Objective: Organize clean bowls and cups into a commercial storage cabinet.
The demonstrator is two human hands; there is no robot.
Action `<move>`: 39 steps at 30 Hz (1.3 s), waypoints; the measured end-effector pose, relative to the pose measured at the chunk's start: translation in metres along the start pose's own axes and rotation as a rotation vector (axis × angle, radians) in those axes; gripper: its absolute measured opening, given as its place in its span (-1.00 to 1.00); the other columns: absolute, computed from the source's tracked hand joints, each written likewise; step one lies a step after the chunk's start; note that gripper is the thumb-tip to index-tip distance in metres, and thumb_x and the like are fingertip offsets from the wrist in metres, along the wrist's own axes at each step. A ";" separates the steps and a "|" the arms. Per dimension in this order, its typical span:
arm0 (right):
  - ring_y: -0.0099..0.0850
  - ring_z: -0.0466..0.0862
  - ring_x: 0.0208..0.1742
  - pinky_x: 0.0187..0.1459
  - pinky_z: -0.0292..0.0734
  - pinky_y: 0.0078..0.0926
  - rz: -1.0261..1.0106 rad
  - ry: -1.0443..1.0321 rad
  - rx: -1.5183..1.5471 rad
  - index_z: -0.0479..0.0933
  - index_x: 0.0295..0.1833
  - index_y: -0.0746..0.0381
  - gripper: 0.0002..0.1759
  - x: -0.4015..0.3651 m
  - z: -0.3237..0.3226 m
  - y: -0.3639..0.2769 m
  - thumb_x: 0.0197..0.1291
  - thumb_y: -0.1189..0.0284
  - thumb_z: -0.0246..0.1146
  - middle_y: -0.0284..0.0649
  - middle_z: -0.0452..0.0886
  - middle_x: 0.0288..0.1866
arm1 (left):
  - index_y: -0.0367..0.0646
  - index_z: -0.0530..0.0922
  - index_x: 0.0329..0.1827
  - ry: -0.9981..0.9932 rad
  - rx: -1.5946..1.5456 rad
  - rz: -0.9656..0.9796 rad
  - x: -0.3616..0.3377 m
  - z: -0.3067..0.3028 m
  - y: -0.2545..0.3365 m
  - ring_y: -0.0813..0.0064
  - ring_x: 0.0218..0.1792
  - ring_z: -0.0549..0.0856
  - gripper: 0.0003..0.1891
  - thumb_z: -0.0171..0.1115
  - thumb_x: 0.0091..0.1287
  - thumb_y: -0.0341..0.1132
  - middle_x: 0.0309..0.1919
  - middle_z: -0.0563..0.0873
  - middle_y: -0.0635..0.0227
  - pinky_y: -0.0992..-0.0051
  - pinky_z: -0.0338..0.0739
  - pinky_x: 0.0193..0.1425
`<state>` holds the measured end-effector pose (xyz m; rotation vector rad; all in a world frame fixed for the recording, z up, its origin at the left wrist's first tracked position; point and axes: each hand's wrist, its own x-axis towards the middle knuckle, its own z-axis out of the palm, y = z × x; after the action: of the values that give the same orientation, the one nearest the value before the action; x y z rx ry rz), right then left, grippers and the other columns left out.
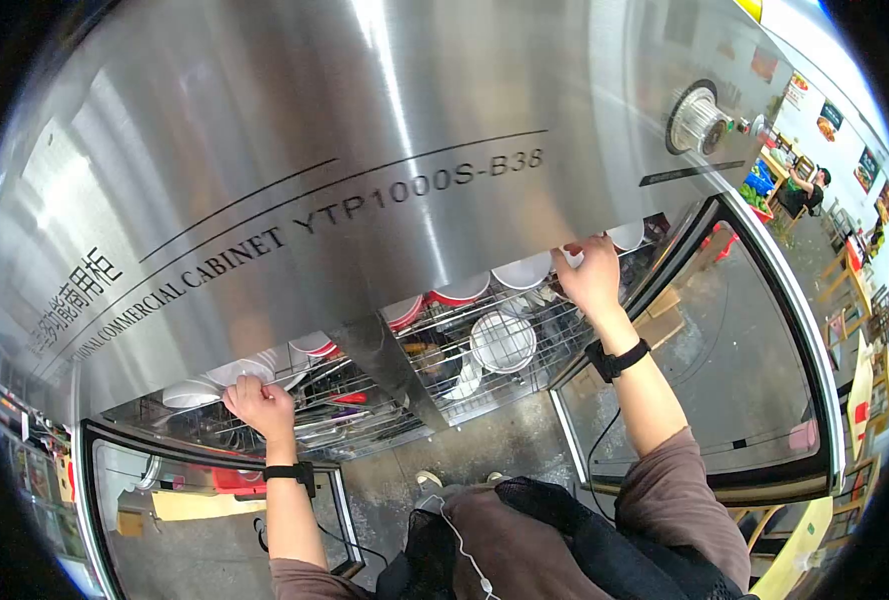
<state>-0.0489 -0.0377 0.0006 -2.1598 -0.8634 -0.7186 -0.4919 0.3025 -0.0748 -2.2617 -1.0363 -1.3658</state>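
At the left of an open steel cabinet, my left hand has its fingers bent over the rim of a white bowl. Another white bowl lies beside it. My right hand reaches to the right side of the upper rack, its fingers closed around the edge of white dishware and partly covered by the cabinet's front panel. Close to it is a white bowl. Between my hands sit red-and-white bowls on the wire rack. Both wrists wear black bands.
Glass doors stand open at the left and the right. A steel post divides the cabinet front. On a lower rack are a white round dish and utensils. A person sits far right near tables.
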 end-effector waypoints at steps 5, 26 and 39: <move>0.00 0.75 -0.02 0.01 0.69 -0.05 0.022 -0.150 -0.042 0.81 -0.20 0.23 -0.70 0.002 0.020 0.024 0.19 0.21 0.42 -0.08 0.85 -0.18 | -0.20 0.42 -0.46 -0.020 0.049 0.006 0.003 -0.008 0.010 -0.05 -0.22 0.52 -0.89 0.19 0.02 -0.54 -0.35 0.56 0.11 0.03 0.43 0.14; -0.09 0.66 -0.01 0.05 0.53 -0.11 -0.534 -0.021 0.335 0.71 -0.11 0.25 -0.81 -0.008 -0.020 -0.042 0.15 0.48 0.47 -0.17 0.73 -0.14 | -0.23 0.45 -0.49 -0.084 0.086 -0.029 0.006 -0.011 0.010 -0.06 -0.22 0.52 -0.92 0.19 -0.02 -0.55 -0.37 0.57 0.10 0.04 0.45 0.18; 0.06 0.73 -0.31 -0.24 0.59 0.03 -0.613 -0.282 0.283 0.76 -0.09 0.16 -0.82 -0.019 0.028 -0.101 0.20 0.53 0.36 -0.06 0.73 -0.40 | -0.19 0.45 -0.44 -0.079 -0.039 -0.004 0.004 -0.012 0.002 -0.03 -0.22 0.50 -0.90 0.21 0.03 -0.50 -0.37 0.53 0.13 0.02 0.41 0.21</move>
<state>-0.1293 0.0308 0.0102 -1.7646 -1.7069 -0.5326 -0.4974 0.2959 -0.0652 -2.3604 -1.0483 -1.3186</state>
